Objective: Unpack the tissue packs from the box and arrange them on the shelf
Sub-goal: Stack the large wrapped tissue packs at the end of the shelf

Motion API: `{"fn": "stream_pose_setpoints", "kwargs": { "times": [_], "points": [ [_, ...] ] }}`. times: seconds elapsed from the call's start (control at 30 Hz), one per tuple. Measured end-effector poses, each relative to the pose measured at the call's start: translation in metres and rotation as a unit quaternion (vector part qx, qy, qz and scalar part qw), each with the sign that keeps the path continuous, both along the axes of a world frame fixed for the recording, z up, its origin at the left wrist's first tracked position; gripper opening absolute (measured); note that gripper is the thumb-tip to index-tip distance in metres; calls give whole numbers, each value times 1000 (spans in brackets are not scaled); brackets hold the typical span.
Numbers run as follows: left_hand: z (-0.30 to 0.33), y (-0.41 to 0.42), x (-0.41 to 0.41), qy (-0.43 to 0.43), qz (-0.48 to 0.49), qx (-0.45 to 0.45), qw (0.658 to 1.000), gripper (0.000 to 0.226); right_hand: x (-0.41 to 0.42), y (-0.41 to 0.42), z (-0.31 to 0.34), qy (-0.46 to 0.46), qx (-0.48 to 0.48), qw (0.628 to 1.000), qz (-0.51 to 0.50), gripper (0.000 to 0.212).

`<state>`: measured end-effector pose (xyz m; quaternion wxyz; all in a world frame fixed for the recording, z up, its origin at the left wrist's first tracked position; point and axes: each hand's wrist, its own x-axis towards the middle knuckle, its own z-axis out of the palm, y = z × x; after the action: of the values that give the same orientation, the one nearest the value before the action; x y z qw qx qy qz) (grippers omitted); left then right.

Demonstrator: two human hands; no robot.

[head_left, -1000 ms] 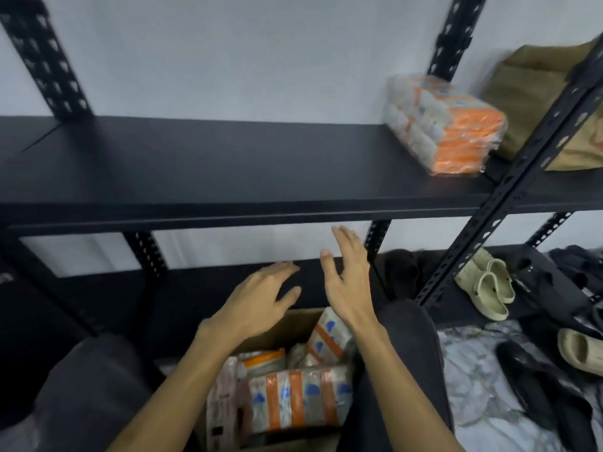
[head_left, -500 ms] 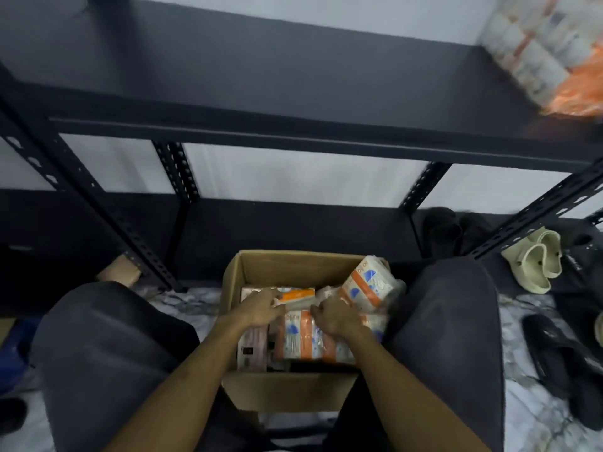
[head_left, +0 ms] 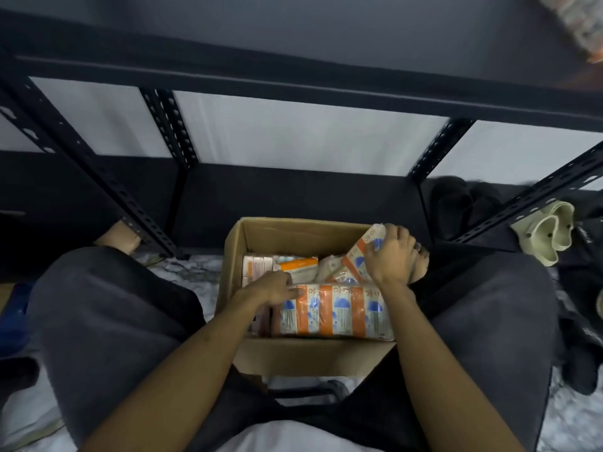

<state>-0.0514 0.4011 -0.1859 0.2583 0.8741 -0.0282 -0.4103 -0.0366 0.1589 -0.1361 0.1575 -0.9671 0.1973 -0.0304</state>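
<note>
An open cardboard box [head_left: 313, 355] stands on the floor between my knees, holding several orange-and-white tissue packs. My right hand [head_left: 393, 254] grips a tilted pack [head_left: 362, 252] at the box's right rim. My left hand [head_left: 272, 288] reaches into the box and touches the left end of the large pack [head_left: 336, 309] lying along the front. More packs [head_left: 293, 265] lie behind it. The black shelf [head_left: 293, 50] runs above, with one blurred tissue pack [head_left: 580, 24] at its far right.
Black perforated shelf posts [head_left: 107, 177] stand left and right of the box. Pale clogs [head_left: 551, 231] and dark shoes [head_left: 456, 207] sit on the low shelf at right. My knees in grey trousers flank the box. Marbled floor lies around it.
My head tilted down from the shelf to the box. Both hands dropped into the box; the right hand then moved to the tilted pack at the right and gripped it.
</note>
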Motion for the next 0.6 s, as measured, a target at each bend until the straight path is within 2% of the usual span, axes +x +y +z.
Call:
{"fn": "stream_pose_setpoints", "kwargs": {
  "times": [0.1,0.2,0.27,0.33,0.47,0.6],
  "points": [
    [1,0,7,11,-8,15,1000,50,-6,-3,-5,54,7,998,-37,73],
    [7,-3,13,25,-17,30,999,45,-7,-6,4,81,-39,996,-10,67],
    [14,-9,16,19,-22,27,999,50,-4,-11,12,89,-40,995,18,59],
    [19,-16,18,20,-11,0,1000,57,-5,-11,14,101,10,994,38,56],
    [28,-24,15,4,19,-81,997,68,-13,-5,25,59,202,974,87,49],
    [44,-24,14,-55,80,-197,976,86,-18,5,55,-35,258,950,172,43]
  ]
}}
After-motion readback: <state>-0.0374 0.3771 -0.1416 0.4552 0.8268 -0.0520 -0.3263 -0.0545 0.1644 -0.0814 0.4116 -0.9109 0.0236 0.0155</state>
